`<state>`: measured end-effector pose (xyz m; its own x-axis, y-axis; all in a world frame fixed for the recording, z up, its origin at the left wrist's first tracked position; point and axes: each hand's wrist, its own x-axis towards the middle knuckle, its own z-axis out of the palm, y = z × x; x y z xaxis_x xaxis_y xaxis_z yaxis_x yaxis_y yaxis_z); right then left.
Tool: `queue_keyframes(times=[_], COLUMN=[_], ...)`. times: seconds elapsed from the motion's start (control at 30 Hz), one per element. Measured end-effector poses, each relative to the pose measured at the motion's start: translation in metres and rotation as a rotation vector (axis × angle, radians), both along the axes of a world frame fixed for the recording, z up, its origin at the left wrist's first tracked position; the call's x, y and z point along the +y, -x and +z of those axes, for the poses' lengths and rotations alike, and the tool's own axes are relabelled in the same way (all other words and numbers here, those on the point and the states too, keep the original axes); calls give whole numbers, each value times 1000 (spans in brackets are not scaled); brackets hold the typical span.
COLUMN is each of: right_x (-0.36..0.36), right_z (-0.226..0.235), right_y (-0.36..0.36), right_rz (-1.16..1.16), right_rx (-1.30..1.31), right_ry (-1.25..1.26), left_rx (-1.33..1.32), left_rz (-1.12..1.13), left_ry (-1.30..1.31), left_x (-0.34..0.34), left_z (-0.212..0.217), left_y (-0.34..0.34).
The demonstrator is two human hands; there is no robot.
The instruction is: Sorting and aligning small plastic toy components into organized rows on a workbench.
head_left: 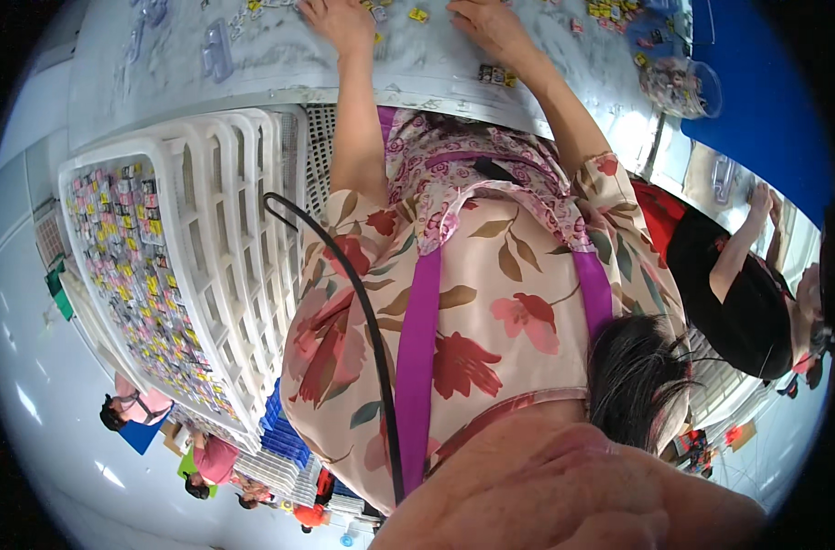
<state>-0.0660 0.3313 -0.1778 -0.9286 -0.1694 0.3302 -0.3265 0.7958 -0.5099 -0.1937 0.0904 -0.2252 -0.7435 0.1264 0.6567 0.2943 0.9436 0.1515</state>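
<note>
Both my hands are over the grey marbled tabletop (280,55), at the top edge of the head view. My left hand (342,26) rests there with its fingers apart, and the edge of the picture cuts off some of the tips. Beside it lie small yellow and grey pieces (379,13). My right hand (493,29) has its fingers stretched inward and apart, and I see nothing held in it. Between the hands lies a small yellow piece (418,15). A short row of small black and yellow pieces (497,75) lies near the table edge, below my right hand.
Clear plastic cases (218,50) lie at left on the table. At right are a heap of yellow and pink pieces (615,11) and a clear tub (681,87) of small pieces. White stacked crates (239,211) stand left of me. A co-worker in black (729,284) sits at right.
</note>
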Motion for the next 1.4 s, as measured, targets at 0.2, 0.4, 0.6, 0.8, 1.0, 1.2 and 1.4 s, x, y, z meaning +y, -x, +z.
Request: queue_keyframes(times=[0.2, 0.4, 0.6, 0.8, 1.0, 1.2, 1.4], right_x=[31, 59, 43, 75, 53, 88, 77], right_z=[27, 25, 48, 24, 37, 36, 10], right_y=[-21, -29, 13, 47, 39, -7, -51], right_rz=[-101, -256, -260, -46, -25, -36, -15], right_rx=[-5, 159, 225, 227, 201, 128, 25], right_ry=[95, 171, 125, -98, -12, 59, 98], left_rx=[-264, -602, -447, -403, -385, -290, -431], left_rz=[-45, -370, -625, -622, -663, -655, -680], left_ry=[-218, -325, -202, -80, -159, -165, -7], left_x=[21, 65, 104, 124, 79, 85, 100], left_z=[24, 91, 62, 48, 44, 36, 60], left_y=[9, -37, -39, -26, -12, -32, -85])
